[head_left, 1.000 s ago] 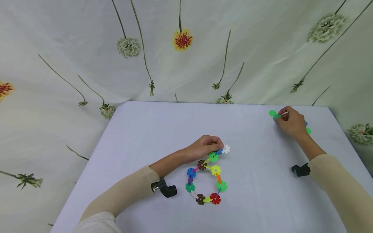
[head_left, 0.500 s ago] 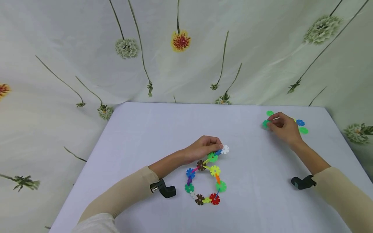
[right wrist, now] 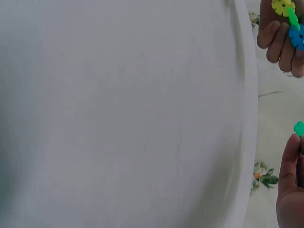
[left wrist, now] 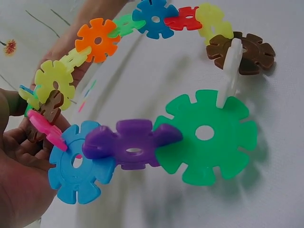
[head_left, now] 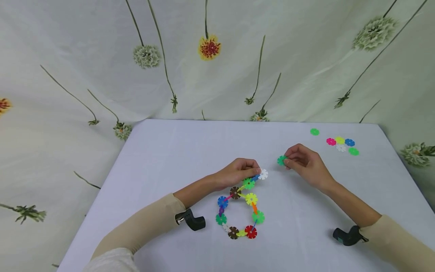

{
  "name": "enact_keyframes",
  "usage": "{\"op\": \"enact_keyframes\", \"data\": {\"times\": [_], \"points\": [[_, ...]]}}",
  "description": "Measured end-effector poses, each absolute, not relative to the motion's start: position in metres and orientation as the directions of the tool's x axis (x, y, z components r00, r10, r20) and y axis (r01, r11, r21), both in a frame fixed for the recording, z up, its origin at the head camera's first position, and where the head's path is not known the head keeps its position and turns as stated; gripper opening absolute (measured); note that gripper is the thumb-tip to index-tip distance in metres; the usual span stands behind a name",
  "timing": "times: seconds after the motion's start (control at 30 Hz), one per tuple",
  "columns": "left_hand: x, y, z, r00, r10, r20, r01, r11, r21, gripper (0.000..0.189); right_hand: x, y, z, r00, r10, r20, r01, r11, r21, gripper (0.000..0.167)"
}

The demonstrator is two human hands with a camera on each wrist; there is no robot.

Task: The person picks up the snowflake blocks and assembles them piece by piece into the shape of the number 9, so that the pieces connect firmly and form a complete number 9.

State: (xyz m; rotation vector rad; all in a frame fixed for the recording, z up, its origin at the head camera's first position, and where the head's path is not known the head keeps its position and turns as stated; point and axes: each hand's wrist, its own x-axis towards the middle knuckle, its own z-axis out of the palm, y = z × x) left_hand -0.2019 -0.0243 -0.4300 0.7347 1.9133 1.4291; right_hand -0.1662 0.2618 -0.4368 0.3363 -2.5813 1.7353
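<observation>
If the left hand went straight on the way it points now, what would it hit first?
Beyond the white disc at the end of its chain, the left hand would likely meet the green disc pinched by the right hand. Their heights are unclear, so it might pass above or below.

White table [head_left: 190, 145]; six flower-shaped discs [head_left: 340, 140] toward far right, apparently flat
</observation>
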Motion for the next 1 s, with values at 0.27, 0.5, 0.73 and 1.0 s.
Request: {"op": "enact_keyframes", "data": {"times": [0.27,0.5,0.73,1.0], "points": [[-0.201,-0.023,-0.433,-0.641,0.751,-0.158,0.041,0.239,0.970,0.022,-0.153,0.242,-0.437,-0.948,-0.272,0.164,-0.234,0.249,-0.940,0.016],[-0.200,-0.023,-0.434,-0.639,0.755,-0.149,0.047,0.231,0.972,0.022,-0.147,0.234,-0.435,-0.926,-0.312,0.214,-0.292,0.226,-0.929,0.015],[-0.197,-0.022,-0.431,-0.658,0.742,-0.128,0.072,0.231,0.970,0.020,-0.144,0.228,-0.434,-0.917,-0.292,0.272,-0.350,0.258,-0.901,0.018],[-0.197,-0.025,-0.436,-0.682,0.724,-0.098,0.100,0.224,0.969,0.018,-0.140,0.219,-0.432,-0.888,-0.273,0.370,-0.451,0.358,-0.818,0.023]]}}
